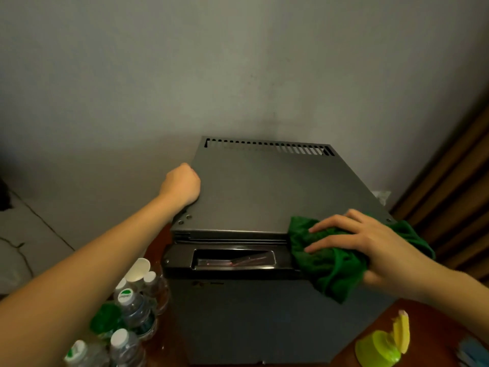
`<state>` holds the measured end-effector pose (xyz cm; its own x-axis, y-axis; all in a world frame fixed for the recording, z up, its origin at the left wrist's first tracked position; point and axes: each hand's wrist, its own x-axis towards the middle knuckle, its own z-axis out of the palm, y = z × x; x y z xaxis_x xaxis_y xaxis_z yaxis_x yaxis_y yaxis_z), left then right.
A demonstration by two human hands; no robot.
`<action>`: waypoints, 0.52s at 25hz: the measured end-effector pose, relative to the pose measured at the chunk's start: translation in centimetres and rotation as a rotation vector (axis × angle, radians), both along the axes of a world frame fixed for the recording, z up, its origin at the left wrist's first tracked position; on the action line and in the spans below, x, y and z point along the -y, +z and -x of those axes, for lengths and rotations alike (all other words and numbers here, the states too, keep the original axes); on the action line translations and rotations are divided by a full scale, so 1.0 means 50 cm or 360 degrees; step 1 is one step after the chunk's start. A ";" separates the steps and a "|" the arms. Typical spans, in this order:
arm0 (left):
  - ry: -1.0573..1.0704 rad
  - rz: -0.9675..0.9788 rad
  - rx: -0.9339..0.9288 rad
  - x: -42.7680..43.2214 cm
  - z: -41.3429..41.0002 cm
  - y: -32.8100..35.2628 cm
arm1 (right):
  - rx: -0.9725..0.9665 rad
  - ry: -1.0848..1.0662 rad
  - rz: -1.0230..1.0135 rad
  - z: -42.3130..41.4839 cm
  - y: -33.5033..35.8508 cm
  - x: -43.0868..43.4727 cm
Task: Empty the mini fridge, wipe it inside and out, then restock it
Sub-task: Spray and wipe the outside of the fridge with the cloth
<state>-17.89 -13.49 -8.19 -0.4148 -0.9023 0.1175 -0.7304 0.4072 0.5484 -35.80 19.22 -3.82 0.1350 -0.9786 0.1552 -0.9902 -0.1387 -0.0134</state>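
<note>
- Reddish-brown wooden surface [412, 311] lies nearest us and carries the mini fridge [251, 319], whose door is closed.
- At near left, just beside the fridge, we record a cluster of water bottles [129, 308] standing upright with a white paper cup [137, 268] behind them.
- At near right we note a yellow-green flip cap [381, 345], hinged open.
- Right hand [370, 242] grasps a green cloth [330, 266], fingers spread over it and thumb beneath, pressing it on the front right corner of the fridge top, beside the recessed door handle [232, 258].
- Left hand [182, 185] is clenched into a fist resting against the left edge of the fridge top.
- Vent slots [267, 147] run along the rear edge of the top.
- Beyond stands a grey wall [238, 62], with brown panelling [455, 194] at right.
</note>
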 end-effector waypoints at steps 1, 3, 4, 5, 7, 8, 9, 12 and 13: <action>0.0006 -0.0005 0.0013 0.000 0.001 0.002 | 0.0009 0.0030 -0.0014 0.002 0.006 -0.002; 0.0022 -0.0006 0.0035 -0.002 0.002 0.007 | 0.0192 0.0187 -0.0004 -0.020 0.016 0.026; 0.0033 -0.0007 0.0043 -0.003 0.002 0.009 | 0.0309 0.0279 0.0001 -0.039 0.017 0.047; 0.0040 -0.0010 0.0053 -0.004 0.002 0.009 | 0.0346 0.0348 -0.0004 -0.057 0.022 0.070; 0.0039 0.0003 0.0068 -0.007 0.000 0.010 | 0.0098 0.0365 -0.0124 -0.076 0.041 0.112; 0.0034 0.0019 0.0067 -0.008 0.000 0.010 | -0.0097 0.0327 -0.0220 -0.075 0.049 0.124; 0.0028 0.0028 0.0065 -0.008 0.000 0.008 | -0.0246 0.0278 -0.0295 -0.069 0.057 0.130; 0.0014 0.0021 0.0080 -0.007 -0.001 0.009 | -0.0351 0.0235 -0.0430 -0.076 0.074 0.133; 0.0011 0.0008 0.0081 -0.006 -0.001 0.010 | -0.0356 0.0235 -0.0453 -0.091 0.069 0.133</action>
